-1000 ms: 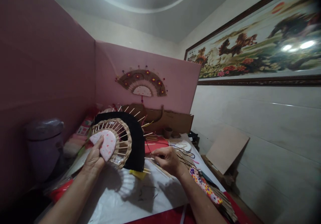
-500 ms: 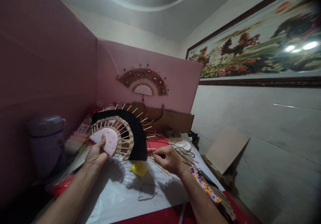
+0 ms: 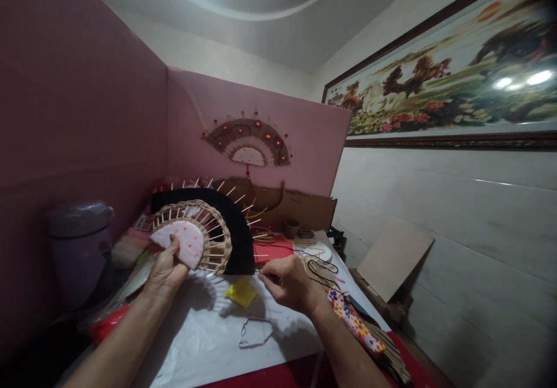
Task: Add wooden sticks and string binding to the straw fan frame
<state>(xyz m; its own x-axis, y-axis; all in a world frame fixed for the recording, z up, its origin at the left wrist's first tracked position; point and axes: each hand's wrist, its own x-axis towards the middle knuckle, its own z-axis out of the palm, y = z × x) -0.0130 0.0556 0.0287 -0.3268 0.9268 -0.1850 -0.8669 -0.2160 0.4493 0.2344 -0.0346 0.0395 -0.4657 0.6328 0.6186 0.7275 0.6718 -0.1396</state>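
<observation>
My left hand (image 3: pixel 167 266) grips a handmade fan (image 3: pixel 241 231) by its white half-round base with red spots, thumb on top. The fan has a woven straw band, a wide black band and thin sticks poking out past its rim. It is held tilted above the table. At the fan's lower right corner my right hand (image 3: pixel 287 280) is closed in a pinch on a thin dark cord (image 3: pixel 322 267), whose loose loops lie to the right of the hand. The exact spot where the cord meets the fan is too small to make out.
A yellow piece (image 3: pixel 241 293) and a bent thin loop (image 3: pixel 256 333) lie on the white table cover (image 3: pixel 187 341). Flowered cloth (image 3: pixel 354 321) lies at the right. A finished fan (image 3: pixel 248 141) hangs on the pink board behind. A lidded container (image 3: pixel 80 254) stands at the left.
The fan has turned and risen a little, so its lower edge has come off the yellow piece. My right hand keeps its pinch, shifting slightly by the fan's corner.
</observation>
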